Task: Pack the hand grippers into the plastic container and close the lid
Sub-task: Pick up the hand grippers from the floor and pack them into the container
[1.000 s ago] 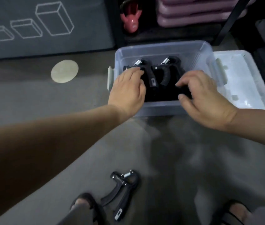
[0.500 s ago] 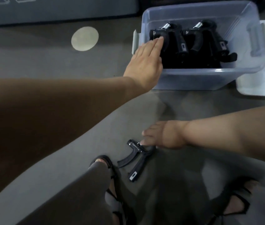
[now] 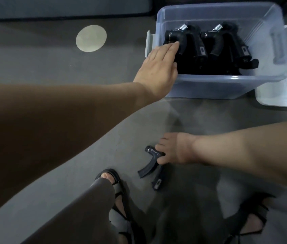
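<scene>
Looking down through the head camera, I had my left hand [image 3: 158, 67] laid flat over the near-left corner of the plastic container [image 3: 209, 80], fingers [image 3: 170, 49] straight and together, gripping nothing. Their tips touched the nearest of the packed hand grippers [image 3: 192, 48], which stood in a row, springs up, just beyond and to the right of those fingertips. I judged the flat touch was there to steady the row while one more piece came in.

My right hand [image 3: 178, 149] was low, well short of the container. Its fingers curled down onto the head of the loose hand gripper [image 3: 149, 167] on the floor [image 3: 69, 120], with the thumb on the other side, pinching it at the spring end. The two handles splayed away below the fingers, toward my sandal [image 3: 111, 176]. Taking it by the head looked sensible to me, since the handles would hang free to slide in.

For room, open floor lay between the right fingers and the container's near wall. Inside, bare space showed right of the row. The lid [image 3: 283, 95] lay off, just beside the container's right side, beyond its latch [image 3: 280, 48], so closing was not yet begun.
</scene>
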